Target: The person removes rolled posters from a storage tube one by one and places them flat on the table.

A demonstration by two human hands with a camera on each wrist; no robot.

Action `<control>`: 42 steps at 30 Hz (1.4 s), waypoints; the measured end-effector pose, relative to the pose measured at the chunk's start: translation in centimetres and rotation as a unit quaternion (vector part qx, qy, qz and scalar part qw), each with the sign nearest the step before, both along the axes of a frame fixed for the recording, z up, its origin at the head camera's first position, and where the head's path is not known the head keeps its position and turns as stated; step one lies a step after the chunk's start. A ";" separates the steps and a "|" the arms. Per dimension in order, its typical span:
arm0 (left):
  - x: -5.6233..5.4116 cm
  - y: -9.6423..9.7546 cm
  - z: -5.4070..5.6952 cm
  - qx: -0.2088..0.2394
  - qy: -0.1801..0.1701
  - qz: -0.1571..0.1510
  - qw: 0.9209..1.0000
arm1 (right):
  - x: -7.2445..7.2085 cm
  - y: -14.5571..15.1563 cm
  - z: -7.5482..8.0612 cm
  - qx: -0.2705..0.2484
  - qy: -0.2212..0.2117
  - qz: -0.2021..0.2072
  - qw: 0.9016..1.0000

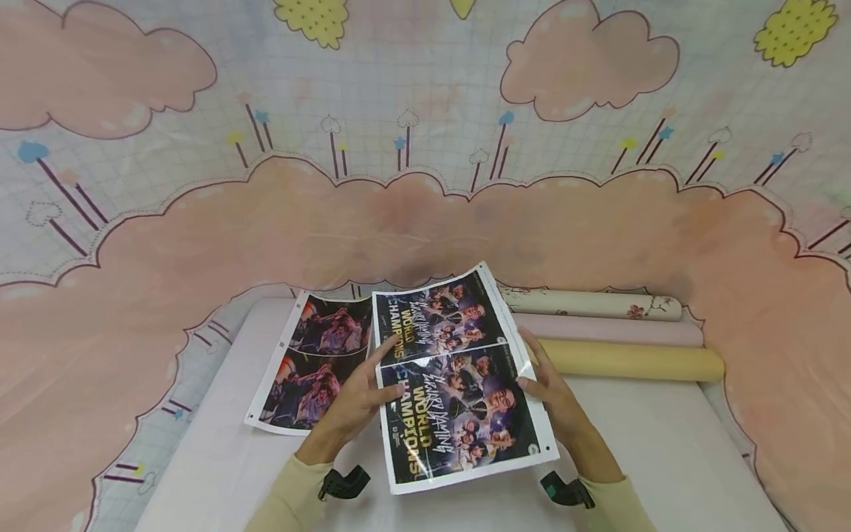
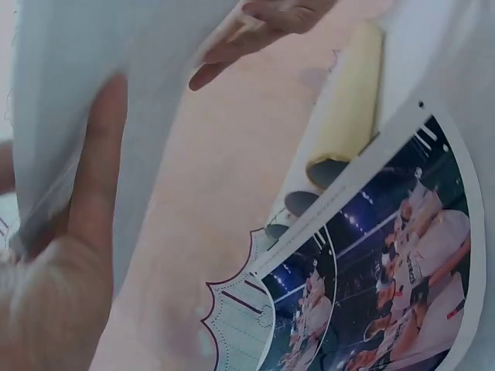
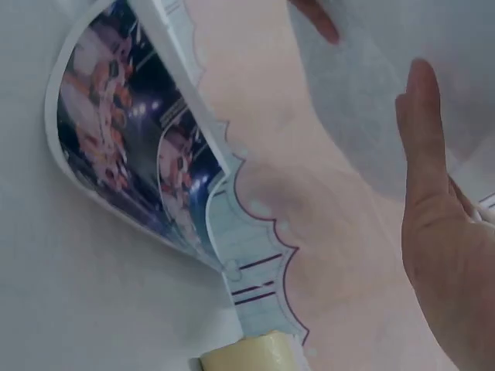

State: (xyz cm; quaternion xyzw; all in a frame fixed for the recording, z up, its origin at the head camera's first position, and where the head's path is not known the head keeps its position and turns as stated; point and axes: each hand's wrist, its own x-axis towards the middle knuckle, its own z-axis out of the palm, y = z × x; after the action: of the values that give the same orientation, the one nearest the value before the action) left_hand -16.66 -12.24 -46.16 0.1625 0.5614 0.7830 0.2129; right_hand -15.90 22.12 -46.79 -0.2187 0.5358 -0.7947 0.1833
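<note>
A glossy printed poster sheet (image 1: 459, 377), with two matching panels reading "WORLD CHAMPIONS", is held up over the table at a slant. My left hand (image 1: 359, 399) pinches its left edge, thumb on the printed face and other fingers partly behind. At the opposite edge my right hand (image 1: 555, 395) grips it likewise, thumb in front. Both wrist views show the sheet's pale back (image 2: 170, 69), with fingers of each hand (image 3: 429, 178) against it. A second printed sheet (image 1: 319, 362), with two stage photos, lies on the table to the left, partly covered by the held one.
Behind the right hand lie three rolls side by side: a floral one (image 1: 598, 303), a pale pink one (image 1: 625, 329) and a yellow one (image 1: 631, 360). The white table (image 1: 206, 443) meets a cloud-patterned backdrop (image 1: 425, 229). Black wrist cameras (image 1: 344, 482) sit on both sleeves.
</note>
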 end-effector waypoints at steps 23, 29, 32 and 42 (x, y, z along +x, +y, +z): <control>1.1 3.7 1.3 0.018 0.035 0.340 0.939 | 1.1 -5.8 -1.0 0.058 0.164 -0.210 0.962; 1.7 4.3 0.8 0.051 0.034 0.337 0.939 | 1.4 -7.0 -0.5 0.078 0.116 -0.213 0.967; 1.9 4.5 0.5 0.054 0.033 0.333 0.941 | 1.4 -7.4 -0.2 0.065 0.120 -0.221 0.966; 2.1 3.1 0.6 0.129 0.041 0.316 0.939 | 1.5 -6.5 0.6 0.050 0.132 -0.235 0.962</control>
State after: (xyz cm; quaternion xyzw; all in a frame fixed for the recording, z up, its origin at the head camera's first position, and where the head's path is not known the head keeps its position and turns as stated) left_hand -14.54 -9.16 -45.57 0.0348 0.4862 0.8683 -0.0917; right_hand -14.38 15.60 -46.19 -0.1802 0.6307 -0.7516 -0.0699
